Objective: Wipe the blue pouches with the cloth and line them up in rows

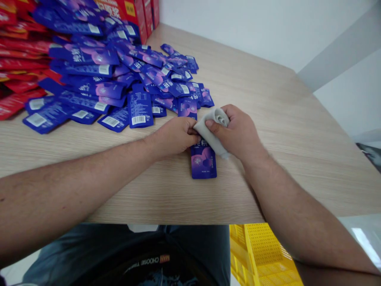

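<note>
We see one purple foil sachet (203, 162) lying flat on the pale wood-grain worktop (276, 107), its upper end hidden beneath a soft grey cloth (213, 133). The cloth is bunched into a loose roll, with its folds showing at the top. The right hand (236, 131) pinches it between thumb and fingers, so that grip is closed on the cloth, pressing it against the sachet. The left hand (175, 136) reaches in from nine o'clock, its fingers (190, 130) curled against the cloth's edge. Whether that grip is also closed on the sachet we cannot tell, because fingers and cloth cover the spot.

At ten o'clock from the hands sprawls a heap of glossy purple sachets (95, 89), overlapping at all angles, many with white barcode patches. Its nearest pieces lie just beside the left hand, and their small print is too fine for us to read. Farther along at ten o'clock lie red sachets (20, 65), and at eleven o'clock stand red cardboard cartons (133, 16), cut off by the top of the view. Below the worktop's near edge, at five o'clock, a yellow perforated plastic crate (262, 254) is partly hidden by the right forearm.
</note>
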